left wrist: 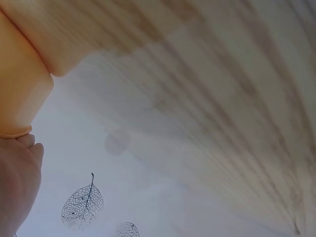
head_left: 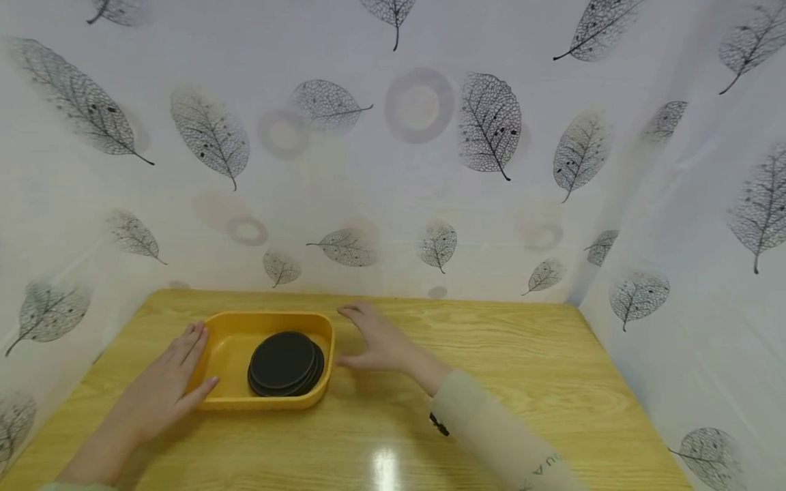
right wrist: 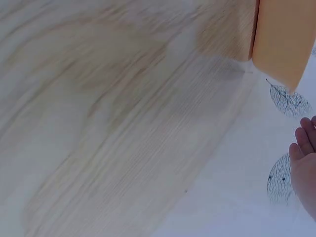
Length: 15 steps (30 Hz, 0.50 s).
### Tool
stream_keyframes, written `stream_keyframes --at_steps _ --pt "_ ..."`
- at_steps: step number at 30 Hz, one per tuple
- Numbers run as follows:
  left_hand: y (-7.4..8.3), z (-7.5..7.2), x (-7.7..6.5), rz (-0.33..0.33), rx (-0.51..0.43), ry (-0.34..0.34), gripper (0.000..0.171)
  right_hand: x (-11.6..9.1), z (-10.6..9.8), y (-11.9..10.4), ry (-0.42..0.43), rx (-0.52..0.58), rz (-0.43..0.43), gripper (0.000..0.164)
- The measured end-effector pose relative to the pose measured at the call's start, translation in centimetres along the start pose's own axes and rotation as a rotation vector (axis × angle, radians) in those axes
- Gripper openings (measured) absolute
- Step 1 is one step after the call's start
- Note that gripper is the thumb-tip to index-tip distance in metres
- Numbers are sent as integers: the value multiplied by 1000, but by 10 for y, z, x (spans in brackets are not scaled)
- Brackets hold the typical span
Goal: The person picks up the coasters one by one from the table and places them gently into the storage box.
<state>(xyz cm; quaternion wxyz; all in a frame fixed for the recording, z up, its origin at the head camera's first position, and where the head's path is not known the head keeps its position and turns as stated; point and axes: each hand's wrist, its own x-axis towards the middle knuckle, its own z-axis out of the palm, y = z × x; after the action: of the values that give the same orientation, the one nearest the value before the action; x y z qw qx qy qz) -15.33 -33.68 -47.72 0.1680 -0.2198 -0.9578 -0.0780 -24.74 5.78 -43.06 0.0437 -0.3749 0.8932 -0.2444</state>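
Note:
A yellow rectangular tray [head_left: 270, 402] with raised walls stands on the table. Inside, toward its right end, lies a stack of flat black round discs [head_left: 284, 360]; how many is hard to make out. Along the tray's left end, my left hand [head_left: 166, 382] rests against the wall, its fingers straight and its thumb over the near corner. In the left wrist view that hand [left wrist: 17, 182] meets the tray's rim [left wrist: 17, 133]. My right hand [head_left: 383, 344] is just right of the tray, fingers and thumb spread apart, with a small gap to the wall. The right wrist view shows it [right wrist: 306, 168] holding nothing.
The wood-grain table [head_left: 491, 368] extends to the right of the tray and toward me. Pale sheeting [head_left: 393, 191] printed with dark leaves hangs behind the table and along both sides.

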Motion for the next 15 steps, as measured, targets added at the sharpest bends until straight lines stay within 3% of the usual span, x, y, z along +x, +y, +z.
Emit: stream_keyframes --at_steps 10,15 --pt "-1 -1 6 26 34 -7 89 -64 -30 37 113 -79 49 93" --pt "7 -7 12 19 35 -21 92 -100 -50 52 201 -149 97 92"
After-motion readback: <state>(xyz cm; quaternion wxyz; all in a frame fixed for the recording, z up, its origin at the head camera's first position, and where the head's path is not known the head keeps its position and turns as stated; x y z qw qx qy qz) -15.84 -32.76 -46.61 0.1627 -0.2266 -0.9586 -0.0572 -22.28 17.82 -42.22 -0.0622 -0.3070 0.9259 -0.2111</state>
